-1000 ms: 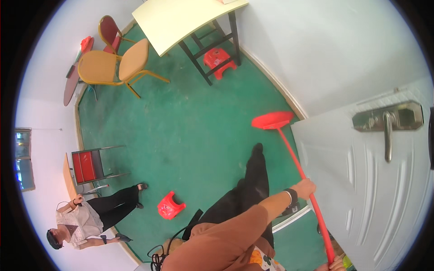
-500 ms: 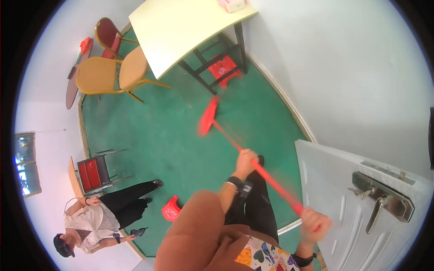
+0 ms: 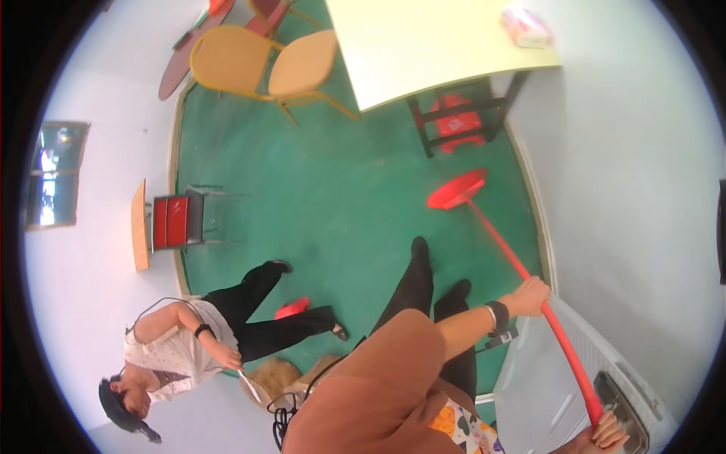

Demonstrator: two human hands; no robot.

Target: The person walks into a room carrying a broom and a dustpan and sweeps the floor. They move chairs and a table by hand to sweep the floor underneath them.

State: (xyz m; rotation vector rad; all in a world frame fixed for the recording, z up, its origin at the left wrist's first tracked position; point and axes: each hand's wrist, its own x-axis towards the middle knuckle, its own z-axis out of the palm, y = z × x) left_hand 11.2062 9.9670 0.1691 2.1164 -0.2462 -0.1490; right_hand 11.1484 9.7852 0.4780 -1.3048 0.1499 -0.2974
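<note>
I hold a red broom with both hands. My left hand (image 3: 530, 294), with a black band on its wrist, grips the long red handle (image 3: 505, 247) partway down. At the bottom right edge, my right hand (image 3: 607, 436) closes around the handle's top end. The red broom head (image 3: 457, 189) rests on the green floor (image 3: 333, 197) ahead of my feet, close to the white wall on the right. My black shoes (image 3: 420, 248) stand just left of the handle.
A pale yellow table (image 3: 423, 53) with a small pink box (image 3: 525, 26) stands ahead, with a red stool (image 3: 457, 122) under it and yellow chairs (image 3: 261, 64) to its left. Another person (image 3: 189, 344) sits at lower left near a small red stool (image 3: 291, 308). A white door (image 3: 541, 382) is by my right side.
The broom head swung left across the floor, then back right toward the wall. My left hand slid along the handle and the view tilted toward the table.
</note>
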